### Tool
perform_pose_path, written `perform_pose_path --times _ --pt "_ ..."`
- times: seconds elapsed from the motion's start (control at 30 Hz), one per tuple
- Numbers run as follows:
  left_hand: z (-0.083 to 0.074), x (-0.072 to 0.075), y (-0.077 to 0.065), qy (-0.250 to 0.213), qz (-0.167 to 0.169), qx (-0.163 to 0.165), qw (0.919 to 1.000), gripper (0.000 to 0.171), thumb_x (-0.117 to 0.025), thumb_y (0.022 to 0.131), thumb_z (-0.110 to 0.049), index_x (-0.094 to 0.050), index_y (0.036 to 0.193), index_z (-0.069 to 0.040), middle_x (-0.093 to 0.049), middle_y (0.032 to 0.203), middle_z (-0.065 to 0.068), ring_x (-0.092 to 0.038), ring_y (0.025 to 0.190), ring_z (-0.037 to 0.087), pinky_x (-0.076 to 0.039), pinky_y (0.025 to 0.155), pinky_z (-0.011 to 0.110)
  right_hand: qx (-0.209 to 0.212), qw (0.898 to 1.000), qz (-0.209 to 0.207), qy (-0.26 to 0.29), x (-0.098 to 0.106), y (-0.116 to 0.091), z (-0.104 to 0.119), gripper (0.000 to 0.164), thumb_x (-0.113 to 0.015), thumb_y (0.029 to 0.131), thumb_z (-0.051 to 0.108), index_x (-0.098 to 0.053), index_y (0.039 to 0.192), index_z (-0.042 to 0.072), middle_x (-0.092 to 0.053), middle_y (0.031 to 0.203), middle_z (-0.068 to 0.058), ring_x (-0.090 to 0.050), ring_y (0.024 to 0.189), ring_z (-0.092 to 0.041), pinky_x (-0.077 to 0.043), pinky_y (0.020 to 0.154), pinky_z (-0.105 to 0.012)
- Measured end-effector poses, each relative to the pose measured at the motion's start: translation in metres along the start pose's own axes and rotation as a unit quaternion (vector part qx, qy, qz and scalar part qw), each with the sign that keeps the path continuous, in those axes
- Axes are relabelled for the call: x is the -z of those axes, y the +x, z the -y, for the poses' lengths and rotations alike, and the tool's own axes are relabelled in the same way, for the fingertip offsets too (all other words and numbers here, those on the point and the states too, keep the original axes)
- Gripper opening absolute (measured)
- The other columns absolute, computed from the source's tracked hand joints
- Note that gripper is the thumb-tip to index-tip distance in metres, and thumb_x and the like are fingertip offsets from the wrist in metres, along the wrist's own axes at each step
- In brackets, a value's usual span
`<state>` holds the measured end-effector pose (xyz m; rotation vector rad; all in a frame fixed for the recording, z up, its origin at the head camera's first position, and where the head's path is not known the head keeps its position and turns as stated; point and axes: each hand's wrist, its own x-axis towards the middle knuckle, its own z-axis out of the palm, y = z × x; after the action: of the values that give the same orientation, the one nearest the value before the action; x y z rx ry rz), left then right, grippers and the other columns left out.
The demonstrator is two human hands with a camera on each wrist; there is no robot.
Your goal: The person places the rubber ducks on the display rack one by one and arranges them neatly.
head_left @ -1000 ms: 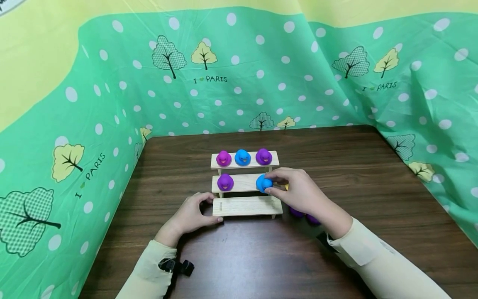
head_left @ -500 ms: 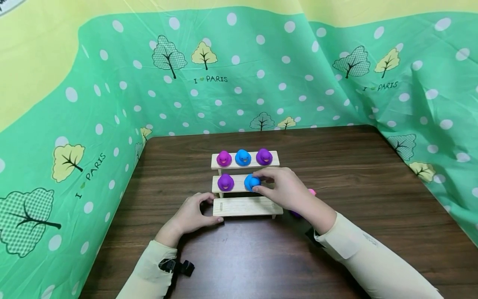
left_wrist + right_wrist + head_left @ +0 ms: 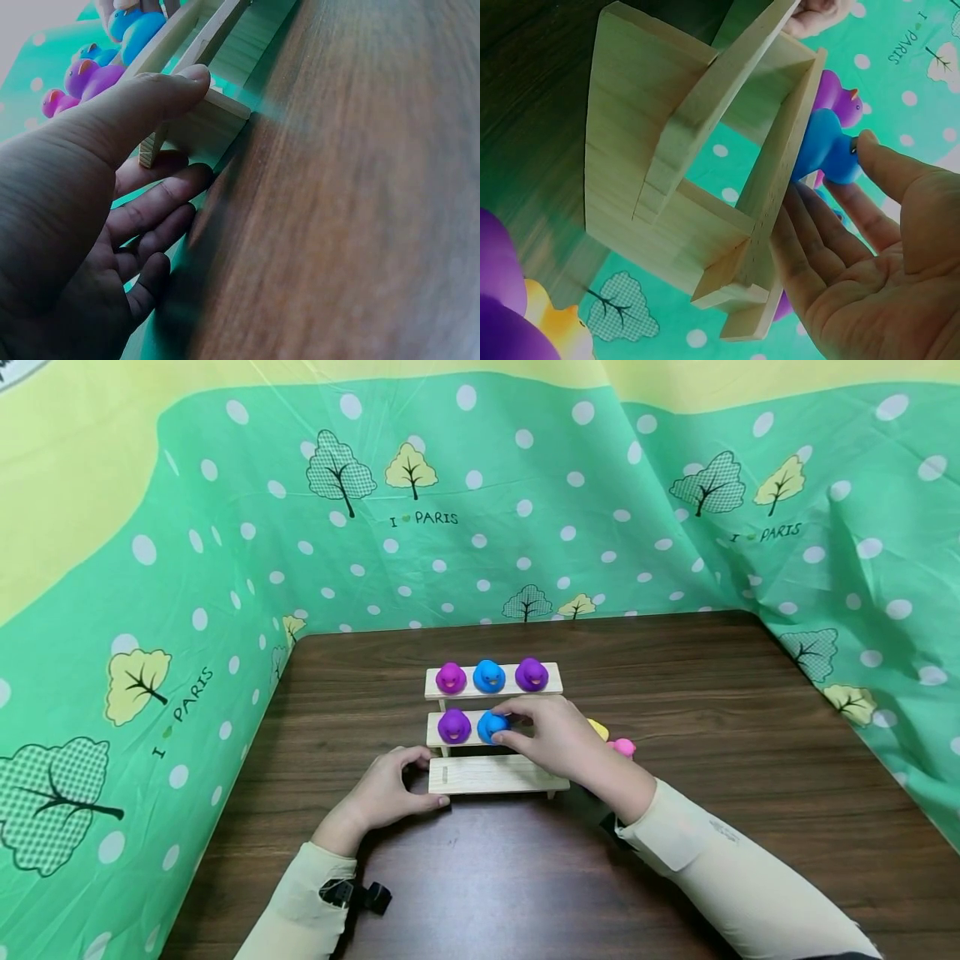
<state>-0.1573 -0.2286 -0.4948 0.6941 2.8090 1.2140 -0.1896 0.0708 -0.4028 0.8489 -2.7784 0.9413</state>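
Note:
A three-tier wooden display stand (image 3: 498, 774) stands on the table. My left hand (image 3: 386, 787) grips the left end of its lowest tier, thumb at the front edge and fingers behind. On the middle tier, my right hand (image 3: 558, 739) pinches a blue rubber duck (image 3: 491, 727) between thumb and fingers, just right of a purple duck (image 3: 454, 727). The right wrist view shows the blue duck (image 3: 826, 150) at the board's edge. Along the top tier sit a magenta duck (image 3: 451, 678), another blue duck (image 3: 489, 677) and another purple duck (image 3: 532, 674).
Right of the stand, partly hidden by my right hand, lie a yellow duck (image 3: 599, 729) and a pink duck (image 3: 622, 747). Purple shapes (image 3: 499, 255) show low in the right wrist view. A green patterned cloth (image 3: 480, 527) surrounds the dark wooden table (image 3: 480, 877).
My right hand has moved left along the middle tier with the blue duck, bringing it close to the purple duck. My left hand has kept its place on the stand.

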Motion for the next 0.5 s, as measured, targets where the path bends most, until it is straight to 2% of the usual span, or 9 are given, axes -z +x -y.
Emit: perform_pose_path --times 0.5 --pt "0.0014 -0.0006 0.0006 0.005 -0.004 -0.009 0.9999 0.05 -0.098 0.072 -0.036 -0.07 0.11 -0.018 -0.068 0.099 -0.01 -0.065 0.095 0.016 -0.053 0.089 0.039 0.005 1.0 -0.006 -0.019 -0.0033 0.0016 0.0017 0.031 -0.084 0.092 0.031 -0.078 0.119 0.018 -0.077 0.107 0.006 -0.072 0.096 -0.019 -0.057 0.087 -0.039"
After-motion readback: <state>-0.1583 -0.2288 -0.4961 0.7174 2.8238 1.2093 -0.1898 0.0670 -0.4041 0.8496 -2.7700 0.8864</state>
